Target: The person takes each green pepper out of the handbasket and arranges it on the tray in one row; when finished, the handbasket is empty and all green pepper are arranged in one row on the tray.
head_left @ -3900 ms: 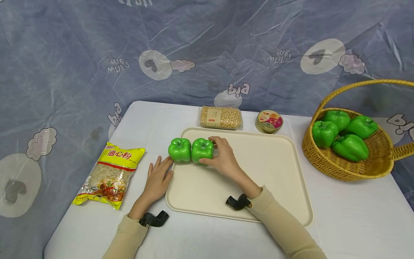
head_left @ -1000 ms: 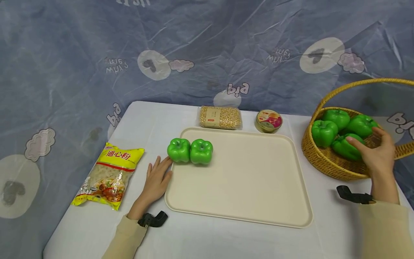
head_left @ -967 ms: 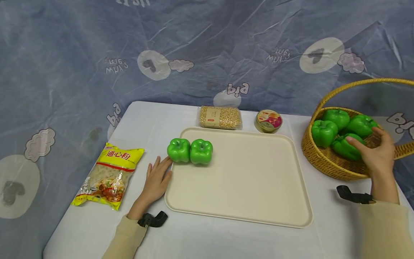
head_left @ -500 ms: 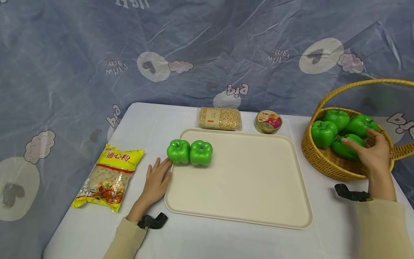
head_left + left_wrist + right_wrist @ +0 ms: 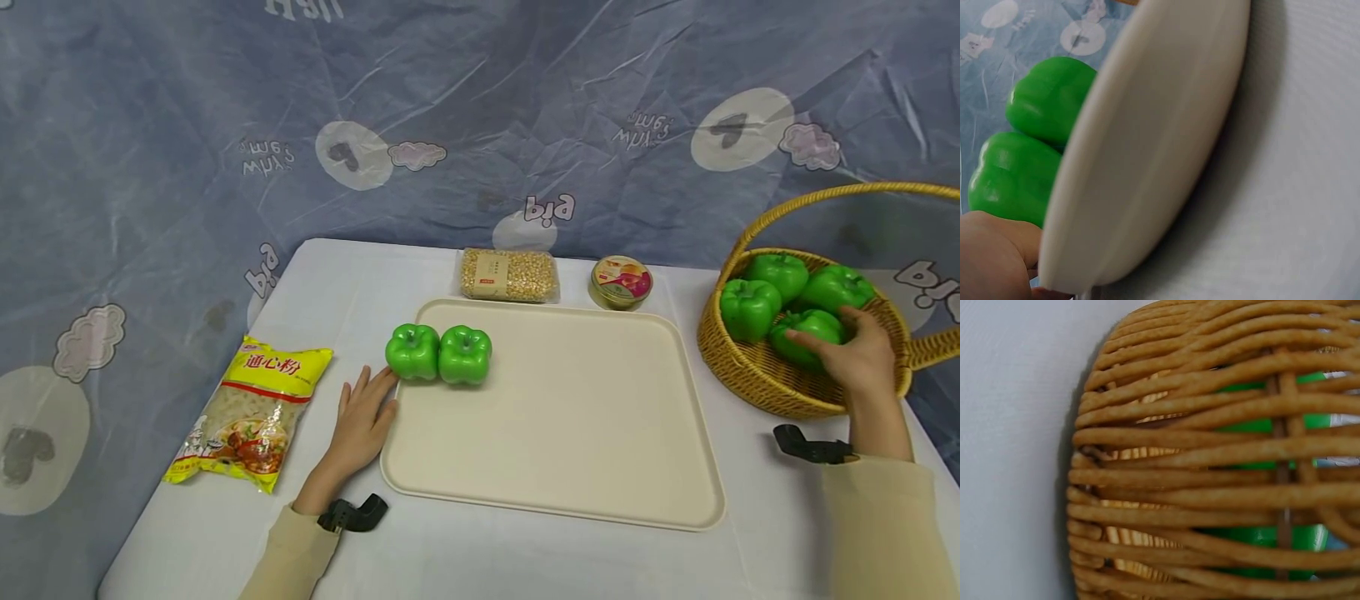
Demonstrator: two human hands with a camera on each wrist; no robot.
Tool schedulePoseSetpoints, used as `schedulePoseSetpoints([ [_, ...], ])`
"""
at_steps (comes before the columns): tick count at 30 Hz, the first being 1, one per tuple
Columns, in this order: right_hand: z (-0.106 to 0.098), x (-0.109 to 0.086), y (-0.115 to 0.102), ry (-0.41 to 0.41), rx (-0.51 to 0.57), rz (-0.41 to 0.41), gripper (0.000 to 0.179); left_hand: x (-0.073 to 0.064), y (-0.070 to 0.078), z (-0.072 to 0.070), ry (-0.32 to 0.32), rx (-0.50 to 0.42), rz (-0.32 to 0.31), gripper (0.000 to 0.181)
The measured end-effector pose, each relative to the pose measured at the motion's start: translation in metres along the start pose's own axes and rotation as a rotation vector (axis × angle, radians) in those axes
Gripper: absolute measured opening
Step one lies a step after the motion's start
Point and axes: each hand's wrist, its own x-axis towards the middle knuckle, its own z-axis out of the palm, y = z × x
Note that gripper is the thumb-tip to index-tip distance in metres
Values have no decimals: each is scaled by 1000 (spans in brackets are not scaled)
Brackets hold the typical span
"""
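On the right, a wicker basket (image 5: 757, 387) holds several green bell peppers. My right hand (image 5: 862, 354) reaches over its front side, thumb and fingers on either side of the nearest green bell pepper (image 5: 806, 337). In the right wrist view the basket's woven wall (image 5: 1210, 437) fills most of the picture and hides that hand. Two more green peppers, a left one (image 5: 412, 352) and a right one (image 5: 465, 355), stand side by side on the beige tray (image 5: 570, 417). My left hand (image 5: 363, 421) lies with fingers extended at the tray's left edge, fingertips right at the left pepper.
A yellow pasta bag (image 5: 251, 412) lies at the left of the white table. Behind the tray are a pack of corn kernels (image 5: 510, 275) and a round tin (image 5: 621, 282). The basket's tall handle (image 5: 832, 196) arches over its peppers.
My right hand went from the right tray pepper to the basket. In the last second it shifted slightly left and closed on the front pepper, which turned. My left hand has stayed put.
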Motion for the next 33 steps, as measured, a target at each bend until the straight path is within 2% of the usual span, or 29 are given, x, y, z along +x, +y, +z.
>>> schedulePoseSetpoints([
  [7,0,-1,0,-5,-64,-25,92,-1,0,0,2,-1,-1,47],
  [14,-1,-3,-1,7,-78,8,92,-1,0,0,1,-2,2,47],
  [22,-4,-5,0,71,-120,23,90,0,0,0,-2,-1,-4,47],
  [33,-14,-34,-15,157,-66,42,83,0,0,0,-6,-1,-5,47],
])
